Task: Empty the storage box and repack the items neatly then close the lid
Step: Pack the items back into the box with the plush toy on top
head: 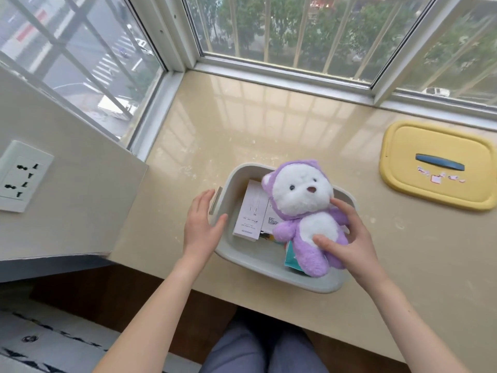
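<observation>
Both bare forearms reach forward toward the storage box (252, 258). The left hand (202, 224), fingers straight and together, lies flat against the box's left end. The right hand (348, 239), over the box's right half, grips the plush toy (304, 189), thumb on its belly.

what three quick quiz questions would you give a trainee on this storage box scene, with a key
1. True or false: the yellow lid lies on the sill, off the storage box.
2. Fill in: the left hand rests against the box's ____ end.
3. Which hand grips the plush toy? A left hand, B right hand, C neither.

Key: 1 true; 2 left; 3 B.
</observation>
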`<action>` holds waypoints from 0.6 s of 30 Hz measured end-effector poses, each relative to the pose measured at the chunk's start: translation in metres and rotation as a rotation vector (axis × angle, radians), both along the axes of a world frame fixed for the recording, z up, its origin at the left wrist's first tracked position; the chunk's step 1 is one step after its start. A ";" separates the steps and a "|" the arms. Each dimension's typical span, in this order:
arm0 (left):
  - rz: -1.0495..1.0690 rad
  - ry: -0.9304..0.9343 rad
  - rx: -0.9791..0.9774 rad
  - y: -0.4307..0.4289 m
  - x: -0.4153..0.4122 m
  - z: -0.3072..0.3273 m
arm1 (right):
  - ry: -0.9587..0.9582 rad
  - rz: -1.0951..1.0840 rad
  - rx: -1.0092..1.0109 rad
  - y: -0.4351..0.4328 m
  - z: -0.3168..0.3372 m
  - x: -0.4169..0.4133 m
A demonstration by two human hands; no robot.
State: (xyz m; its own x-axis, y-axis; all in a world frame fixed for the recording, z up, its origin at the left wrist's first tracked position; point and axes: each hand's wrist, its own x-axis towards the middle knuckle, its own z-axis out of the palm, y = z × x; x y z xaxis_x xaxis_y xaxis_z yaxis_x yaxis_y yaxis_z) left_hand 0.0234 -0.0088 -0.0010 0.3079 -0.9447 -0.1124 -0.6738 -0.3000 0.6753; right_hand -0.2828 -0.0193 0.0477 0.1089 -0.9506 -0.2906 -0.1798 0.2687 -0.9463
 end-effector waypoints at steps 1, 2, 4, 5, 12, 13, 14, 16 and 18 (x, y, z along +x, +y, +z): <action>0.019 0.026 0.039 0.000 0.002 -0.004 | 0.013 0.052 0.009 -0.004 -0.007 0.002; 0.026 0.051 0.068 -0.001 0.003 -0.008 | 0.034 0.103 0.015 -0.009 -0.014 0.005; 0.012 0.099 0.088 -0.004 0.005 -0.015 | 0.069 0.181 0.033 -0.018 -0.031 0.013; 0.006 0.129 0.089 -0.006 0.007 -0.020 | 0.080 0.211 0.053 -0.022 -0.040 0.018; -0.099 0.165 0.036 -0.024 0.018 -0.056 | 0.177 0.373 0.121 -0.055 -0.089 0.041; -0.109 0.156 0.023 -0.024 0.020 -0.060 | 0.188 0.383 0.114 -0.058 -0.092 0.042; -0.118 0.152 0.013 -0.023 0.022 -0.064 | 0.203 0.389 0.106 -0.062 -0.094 0.043; -0.134 0.154 0.003 -0.020 0.024 -0.069 | 0.273 0.373 0.079 -0.065 -0.093 0.044; -0.139 0.177 0.005 -0.018 0.024 -0.070 | 0.412 0.301 -0.006 -0.061 -0.094 0.042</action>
